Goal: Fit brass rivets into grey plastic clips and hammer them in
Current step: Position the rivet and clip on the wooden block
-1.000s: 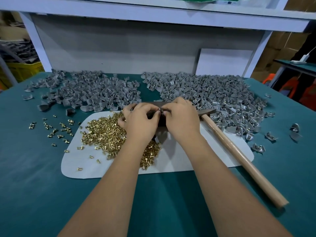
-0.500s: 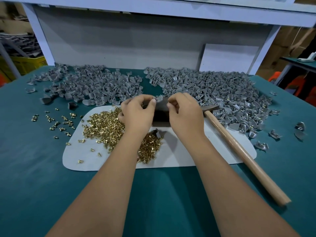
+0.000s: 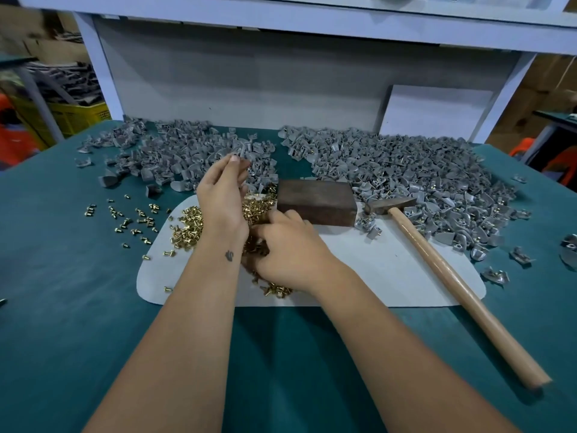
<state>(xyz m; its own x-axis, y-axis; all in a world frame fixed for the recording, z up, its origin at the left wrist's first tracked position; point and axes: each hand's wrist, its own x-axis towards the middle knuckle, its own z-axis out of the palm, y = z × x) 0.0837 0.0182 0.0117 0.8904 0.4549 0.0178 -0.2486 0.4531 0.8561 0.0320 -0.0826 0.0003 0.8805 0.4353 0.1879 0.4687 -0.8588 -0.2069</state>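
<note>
Teal table [image 3: 62, 307], right hand [image 3: 290, 254] fingers in brass rivets [image 3: 193, 226], left hand [image 3: 223, 195] above

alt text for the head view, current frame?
A person's right hand digs into a brass rivet pile on a white mat, left hand reaching toward grey clips. A hammer lies unused beside a dark block.

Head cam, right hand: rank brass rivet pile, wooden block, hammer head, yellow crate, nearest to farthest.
From the right hand:
1. Brass rivet pile: under its fingers, on the white mat.
2. Wooden block: just beyond it.
3. Hammer head: right of the block.
4. Yellow crate: off the table, far left.
</note>
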